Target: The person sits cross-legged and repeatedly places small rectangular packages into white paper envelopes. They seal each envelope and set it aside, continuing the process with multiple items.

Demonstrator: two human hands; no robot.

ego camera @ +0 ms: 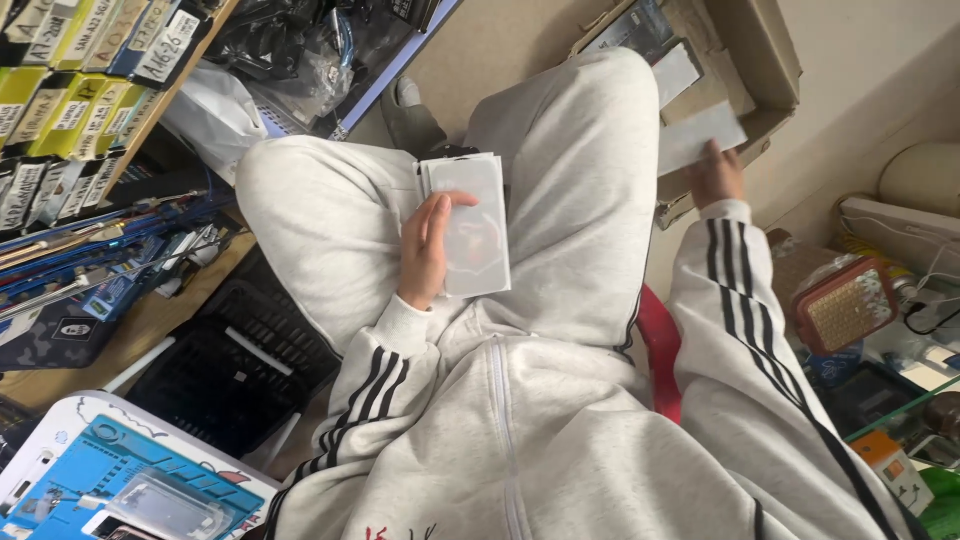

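Seated person in grey tracksuit sorting flat white packets.
Left hand (425, 250) grips a stack of packets (470, 225) on the lap; right hand (715, 175) holds one white packet (697, 135) at an open cardboard box (755, 60), black crate (235, 365) at left.

Beige floor (500, 50), a wooden shelf (180, 85) at left, cream wall (870, 60) at right.

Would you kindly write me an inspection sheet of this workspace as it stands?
Surface: no table in use; the lap serves.
Job's things: stack of flat white packets on the lap; one white packet at the cardboard box.
Clutter: labelled boxes on shelves, black crate, blue mat.
Hands: left hand holds the stack; right hand grips the packet.
Cables: white cables, far right.
Surroundings: red stool.
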